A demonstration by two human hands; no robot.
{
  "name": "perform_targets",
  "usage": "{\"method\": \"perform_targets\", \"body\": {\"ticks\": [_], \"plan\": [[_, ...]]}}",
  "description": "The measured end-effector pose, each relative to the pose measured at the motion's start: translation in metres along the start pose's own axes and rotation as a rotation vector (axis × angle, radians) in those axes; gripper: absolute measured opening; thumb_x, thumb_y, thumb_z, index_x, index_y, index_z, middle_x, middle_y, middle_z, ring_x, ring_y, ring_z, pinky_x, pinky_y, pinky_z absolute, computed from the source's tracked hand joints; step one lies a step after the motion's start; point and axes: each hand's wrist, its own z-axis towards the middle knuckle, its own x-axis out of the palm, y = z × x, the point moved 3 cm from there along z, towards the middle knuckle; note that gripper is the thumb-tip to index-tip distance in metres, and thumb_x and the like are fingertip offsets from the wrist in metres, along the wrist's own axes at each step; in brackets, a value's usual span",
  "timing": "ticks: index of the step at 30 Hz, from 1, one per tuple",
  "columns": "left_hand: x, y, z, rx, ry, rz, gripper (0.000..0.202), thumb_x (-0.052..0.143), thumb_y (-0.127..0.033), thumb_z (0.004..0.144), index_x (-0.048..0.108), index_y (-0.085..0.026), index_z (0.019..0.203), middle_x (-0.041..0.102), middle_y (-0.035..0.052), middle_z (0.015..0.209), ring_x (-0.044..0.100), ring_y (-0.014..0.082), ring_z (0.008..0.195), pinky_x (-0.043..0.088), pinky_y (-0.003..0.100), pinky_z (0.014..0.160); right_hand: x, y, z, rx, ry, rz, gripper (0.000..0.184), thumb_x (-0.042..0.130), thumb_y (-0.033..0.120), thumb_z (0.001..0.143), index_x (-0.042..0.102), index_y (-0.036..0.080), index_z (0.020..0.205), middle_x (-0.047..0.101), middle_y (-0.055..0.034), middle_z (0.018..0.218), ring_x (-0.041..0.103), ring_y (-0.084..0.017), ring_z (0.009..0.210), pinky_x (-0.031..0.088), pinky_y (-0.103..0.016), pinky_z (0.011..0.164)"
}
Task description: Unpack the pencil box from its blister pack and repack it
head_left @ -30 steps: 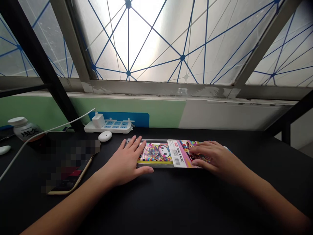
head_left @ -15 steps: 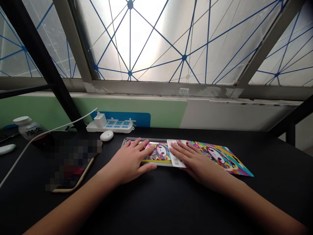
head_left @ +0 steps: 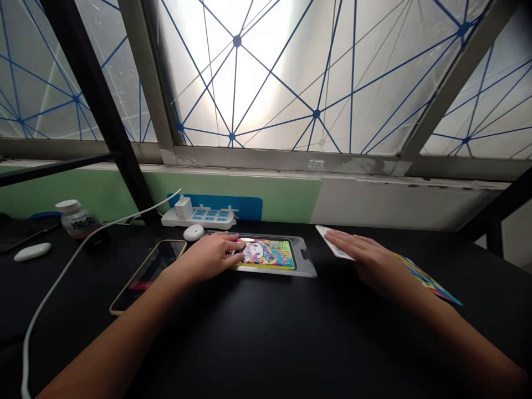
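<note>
Resting the left hand [head_left: 211,256], fingers spread, flat on the pencil box [head_left: 272,255] while laying the right hand [head_left: 366,258] open and flat on the colourful sleeve [head_left: 430,283] nearby.

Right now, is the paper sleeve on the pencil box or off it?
Off. The paper sleeve lies on the table, apart from the pencil box, under the right hand.

A head-worn camera is aimed forward and down. The left hand [head_left: 211,256] and right hand [head_left: 369,261] are seen close below.
</note>
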Motion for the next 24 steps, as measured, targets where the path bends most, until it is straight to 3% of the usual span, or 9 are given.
{"method": "perform_targets", "body": {"ticks": [2,5,7,9,11,13,15,19,24], "plan": [[0.002,0.001,0.0,0.018,-0.017,0.009,0.05,0.043,-0.059,0.097,0.064,-0.031,0.134,0.054,0.0062,0.148,0.05,0.0322,0.135,0.04,0.044,0.108,-0.014,0.02,0.003,-0.007,-0.081,-0.044,0.085,0.034,-0.006,0.08,0.03,0.032,0.156,0.056,-0.0044,0.146,0.057,-0.021,0.129,0.048,-0.045,0.105],[0.008,-0.005,0.002,0.039,-0.047,0.067,0.052,0.036,-0.058,0.1,0.058,-0.032,0.14,0.05,0.0076,0.151,0.048,0.034,0.135,0.038,0.049,0.107,-0.02,0.083,0.008,-0.123,-0.063,-0.052,0.078,0.036,-0.004,0.082,0.035,0.026,0.154,0.057,-0.0067,0.144,0.059,-0.023,0.127,0.048,-0.044,0.104],[0.014,-0.011,0.003,0.042,-0.071,0.112,0.05,0.033,-0.056,0.102,0.054,-0.034,0.142,0.049,0.0068,0.152,0.048,0.0344,0.134,0.039,0.052,0.105,-0.014,0.132,0.009,-0.212,0.032,-0.003,0.066,0.038,0.0,0.085,0.045,0.021,0.148,0.059,-0.0088,0.142,0.059,-0.027,0.126,0.048,-0.045,0.103],[0.018,-0.018,0.004,0.047,-0.106,0.144,0.049,0.032,-0.055,0.102,0.052,-0.036,0.143,0.05,0.0057,0.151,0.049,0.0342,0.133,0.039,0.052,0.103,-0.002,0.175,0.01,-0.291,0.171,0.099,0.049,0.047,0.017,0.093,0.053,0.016,0.141,0.06,-0.0135,0.139,0.061,-0.033,0.124,0.049,-0.049,0.102],[0.022,-0.024,0.005,0.051,-0.144,0.168,0.049,0.033,-0.056,0.102,0.051,-0.036,0.144,0.05,0.0053,0.151,0.049,0.0341,0.132,0.039,0.053,0.102,0.012,0.201,0.016,-0.362,0.317,0.231,0.05,0.053,0.036,0.097,0.053,0.013,0.141,0.058,-0.0165,0.141,0.059,-0.034,0.125,0.048,-0.049,0.103],[0.025,-0.029,0.005,0.054,-0.167,0.193,0.051,0.033,-0.057,0.102,0.049,-0.035,0.145,0.05,0.006,0.151,0.049,0.0347,0.131,0.039,0.054,0.102,0.023,0.209,0.027,-0.353,0.435,0.355,0.069,0.055,0.055,0.094,0.046,0.011,0.147,0.049,-0.0201,0.148,0.05,-0.036,0.134,0.042,-0.051,0.109],[0.027,-0.032,0.005,0.056,-0.174,0.216,0.054,0.033,-0.058,0.101,0.048,-0.032,0.146,0.05,0.0074,0.151,0.049,0.0359,0.13,0.039,0.054,0.101,0.032,0.204,0.044,-0.287,0.479,0.468,0.078,0.053,0.063,0.093,0.039,0.013,0.151,0.04,-0.0197,0.155,0.038,-0.035,0.143,0.031,-0.052,0.116],[0.027,-0.034,0.004,0.081,-0.164,0.234,0.053,0.034,-0.057,0.101,0.047,-0.032,0.146,0.049,0.007,0.152,0.049,0.0358,0.129,0.04,0.053,0.099,0.042,0.186,0.069,-0.208,0.439,0.647,0.058,0.052,0.047,0.098,0.041,0.025,0.151,0.046,-0.0097,0.154,0.035,-0.024,0.145,0.015,-0.044,0.122],[0.026,-0.032,0.005,0.128,-0.114,0.235,0.062,0.037,-0.064,0.098,0.043,-0.031,0.15,0.044,0.0066,0.155,0.046,0.0373,0.132,0.037,0.053,0.103,0.048,0.181,0.069,-0.173,0.424,0.699,0.054,0.054,0.041,0.098,0.044,0.029,0.149,0.051,-0.006,0.151,0.039,-0.022,0.142,0.013,-0.041,0.122]]}}
